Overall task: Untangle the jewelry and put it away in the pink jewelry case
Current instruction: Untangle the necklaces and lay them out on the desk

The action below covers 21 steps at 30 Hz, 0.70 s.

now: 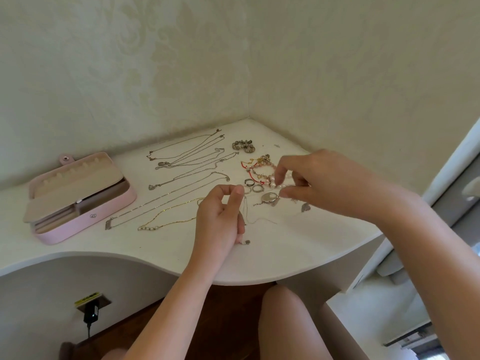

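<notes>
The left hand [220,216] pinches a thin silver chain [246,209] between thumb and forefinger, and the chain dangles below those fingertips. The right hand [324,183] curls thumb and forefinger close over a pearl bracelet [271,181]; whether they grip it cannot be told. The open pink jewelry case [104,219] lies well left of the left fingers, beyond laid-out necklaces [181,162].

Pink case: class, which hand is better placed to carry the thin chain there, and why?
Left. The left hand pinches the chain and is nearer the open case; the right hand is farther off, over the bracelets.
</notes>
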Each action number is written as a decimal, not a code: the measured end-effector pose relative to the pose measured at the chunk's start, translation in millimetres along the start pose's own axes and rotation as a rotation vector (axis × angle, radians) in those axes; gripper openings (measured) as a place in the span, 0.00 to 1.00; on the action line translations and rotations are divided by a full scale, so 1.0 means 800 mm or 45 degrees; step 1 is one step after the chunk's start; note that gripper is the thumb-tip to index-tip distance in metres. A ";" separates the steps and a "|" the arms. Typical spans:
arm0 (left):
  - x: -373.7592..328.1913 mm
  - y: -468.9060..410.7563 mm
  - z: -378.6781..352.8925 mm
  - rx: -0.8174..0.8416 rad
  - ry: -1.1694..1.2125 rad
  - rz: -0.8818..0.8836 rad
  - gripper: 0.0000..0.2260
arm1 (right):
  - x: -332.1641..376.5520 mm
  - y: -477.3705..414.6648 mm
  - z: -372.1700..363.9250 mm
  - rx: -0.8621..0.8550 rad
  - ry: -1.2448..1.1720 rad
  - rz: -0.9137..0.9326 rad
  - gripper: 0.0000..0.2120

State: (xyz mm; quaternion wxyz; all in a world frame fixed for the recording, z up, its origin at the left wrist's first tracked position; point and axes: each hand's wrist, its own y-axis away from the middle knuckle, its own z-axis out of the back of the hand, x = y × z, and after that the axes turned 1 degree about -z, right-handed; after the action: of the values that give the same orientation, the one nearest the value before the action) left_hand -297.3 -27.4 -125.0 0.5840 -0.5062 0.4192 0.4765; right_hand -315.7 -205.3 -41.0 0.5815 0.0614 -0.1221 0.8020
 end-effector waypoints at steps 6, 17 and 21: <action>0.002 0.000 -0.001 0.026 0.049 0.025 0.09 | -0.020 0.006 -0.007 0.089 -0.644 -0.013 0.12; 0.010 -0.009 -0.006 -0.013 -0.044 0.036 0.12 | -0.053 -0.005 -0.017 0.119 -1.951 0.177 0.09; 0.007 -0.008 -0.004 -0.075 -0.160 -0.035 0.13 | -0.050 -0.015 -0.012 -0.005 -1.963 0.102 0.12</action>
State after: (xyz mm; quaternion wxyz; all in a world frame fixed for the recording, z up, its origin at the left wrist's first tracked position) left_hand -289.7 -29.8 -129.4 0.6006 -0.4979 0.3605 0.5113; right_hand -291.1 -235.9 -58.1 0.3028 0.5972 -0.4962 0.5526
